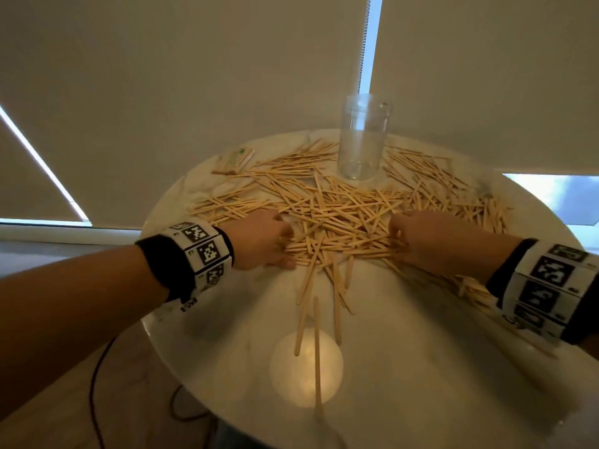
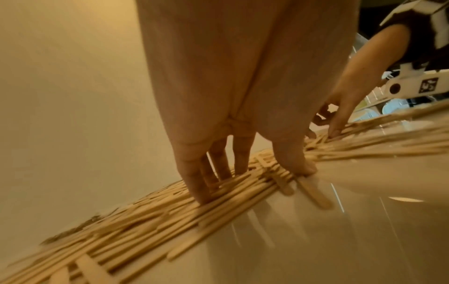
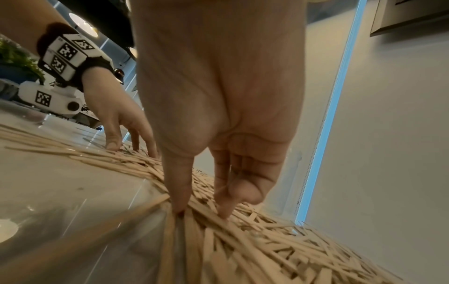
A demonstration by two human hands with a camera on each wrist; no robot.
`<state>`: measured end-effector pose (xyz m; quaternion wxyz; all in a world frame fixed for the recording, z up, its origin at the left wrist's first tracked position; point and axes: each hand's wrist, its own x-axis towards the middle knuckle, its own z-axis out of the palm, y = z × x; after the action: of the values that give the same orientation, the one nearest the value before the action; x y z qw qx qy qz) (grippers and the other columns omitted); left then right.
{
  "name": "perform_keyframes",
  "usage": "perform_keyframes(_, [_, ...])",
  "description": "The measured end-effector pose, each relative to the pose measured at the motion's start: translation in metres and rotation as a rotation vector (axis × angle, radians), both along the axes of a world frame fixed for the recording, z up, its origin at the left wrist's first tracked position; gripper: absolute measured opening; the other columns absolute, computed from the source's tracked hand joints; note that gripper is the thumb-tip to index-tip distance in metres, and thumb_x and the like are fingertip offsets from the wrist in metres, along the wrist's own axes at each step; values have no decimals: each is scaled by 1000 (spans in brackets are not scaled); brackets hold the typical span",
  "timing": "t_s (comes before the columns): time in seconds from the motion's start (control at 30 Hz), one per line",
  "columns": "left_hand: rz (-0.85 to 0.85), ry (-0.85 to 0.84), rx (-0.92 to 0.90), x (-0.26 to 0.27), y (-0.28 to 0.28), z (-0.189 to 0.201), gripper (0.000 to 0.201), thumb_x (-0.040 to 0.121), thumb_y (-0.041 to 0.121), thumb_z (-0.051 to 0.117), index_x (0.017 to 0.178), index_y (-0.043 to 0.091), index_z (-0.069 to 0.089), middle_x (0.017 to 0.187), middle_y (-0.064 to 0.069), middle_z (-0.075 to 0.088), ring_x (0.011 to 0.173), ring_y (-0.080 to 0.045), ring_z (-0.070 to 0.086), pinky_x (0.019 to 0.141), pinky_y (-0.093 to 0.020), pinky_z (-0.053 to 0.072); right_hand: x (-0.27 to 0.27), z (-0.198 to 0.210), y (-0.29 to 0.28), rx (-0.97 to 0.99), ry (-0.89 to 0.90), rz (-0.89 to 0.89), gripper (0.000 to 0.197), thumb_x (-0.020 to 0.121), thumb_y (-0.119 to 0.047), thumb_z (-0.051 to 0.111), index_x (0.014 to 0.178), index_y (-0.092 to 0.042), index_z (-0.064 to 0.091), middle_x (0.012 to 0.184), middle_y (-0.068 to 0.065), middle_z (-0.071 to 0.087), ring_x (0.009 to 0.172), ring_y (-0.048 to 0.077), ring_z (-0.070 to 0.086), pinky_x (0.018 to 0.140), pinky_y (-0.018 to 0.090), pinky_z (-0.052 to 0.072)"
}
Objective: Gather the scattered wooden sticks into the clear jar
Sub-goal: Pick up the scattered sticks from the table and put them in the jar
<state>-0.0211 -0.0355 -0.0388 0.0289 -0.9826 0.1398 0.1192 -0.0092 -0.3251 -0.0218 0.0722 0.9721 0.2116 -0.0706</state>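
Several thin wooden sticks (image 1: 340, 209) lie in a wide heap across the far half of a round white table (image 1: 421, 351). The clear jar (image 1: 363, 140) stands upright behind the heap and looks to hold nothing. My left hand (image 1: 287, 249) presses its straight fingers (image 2: 201, 184) and thumb down on the heap's near left edge, the sticks (image 2: 145, 221) fanning out below it. My right hand (image 1: 397, 236) does the same on the near right side. Its thumb and forefinger (image 3: 226, 203) dig into the sticks (image 3: 267, 249) while one finger curls up. Neither hand lifts any stick.
A flat packet (image 1: 233, 162) lies at the table's back left. A few loose sticks (image 1: 316, 351) trail toward the front edge, across a round reflection of a lamp. More sticks lie under my right wrist. A dark cable (image 1: 97, 384) runs over the floor at left.
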Motion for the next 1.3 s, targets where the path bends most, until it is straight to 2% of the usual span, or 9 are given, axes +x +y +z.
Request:
perform_keyframes(0.2, [-67,-47,-61,-2,-5,-2,50,93,51,61,135,24,53,129,-2,50,119,-25,48,101,-42,43,-5,-3,4,40,-18,-12,23,95,-38,58,113,-23,54,108,2,59,91,19,57,85,37,54])
perform_keyframes(0.33, [-94,-43,-73,-3,-8,-4,40,97,43,59,131,22,52,129,-2,51,118,-24,46,102,-42,40,-8,-2,3,-9,-17,-45,29,94,-39,62,114,-19,56,104,3,62,92,20,59,84,35,54])
perform_keyframes(0.63, [-89,-48,2,10,-18,2,29,102,40,48,121,19,48,124,-6,56,114,-28,52,99,-45,41,-7,-6,1,14,-10,-70,18,95,-37,60,107,-22,61,98,-1,63,88,17,59,84,36,55])
perform_keyframes(0.83, [-82,-117,-197,18,-19,23,6,102,9,43,103,11,49,90,-1,53,78,-19,50,60,-28,32,-6,-1,-4,63,-21,-94,20,100,-24,49,104,-17,67,97,3,66,85,20,59,76,32,51])
perform_keyframes(0.9, [-77,-150,-279,23,-17,29,15,101,4,40,108,8,53,96,-3,55,81,-20,51,64,-29,35,-3,8,-5,136,-23,-131,21,100,-21,48,100,-17,69,89,2,66,80,19,60,69,32,48])
perform_keyframes(1.0, [-69,-211,-484,27,-21,43,17,107,15,35,106,10,52,96,2,53,85,-19,50,72,-32,35,1,31,-5,299,-60,-179,18,101,-27,52,96,-21,69,78,-1,65,70,15,61,60,30,47])
perform_keyframes(1.13, [22,-275,-723,24,-36,64,18,108,21,33,109,14,50,85,6,52,69,-9,48,57,-21,34,3,61,2,474,-94,-197,18,100,-30,56,98,-19,69,85,2,68,74,16,62,67,32,51])
perform_keyframes(1.23, [96,-216,-902,21,-52,67,39,107,42,33,119,12,54,110,-9,64,93,-27,61,77,-36,48,3,74,13,615,-85,-188,18,100,-32,57,101,-20,71,85,2,71,77,18,67,74,37,55])
perform_keyframes(1.3, [128,-204,-962,19,-63,69,61,100,64,29,116,11,55,111,-9,65,96,-26,61,81,-37,46,2,76,25,693,-50,-172,17,101,-31,56,96,-22,69,79,0,70,70,14,68,67,31,52])
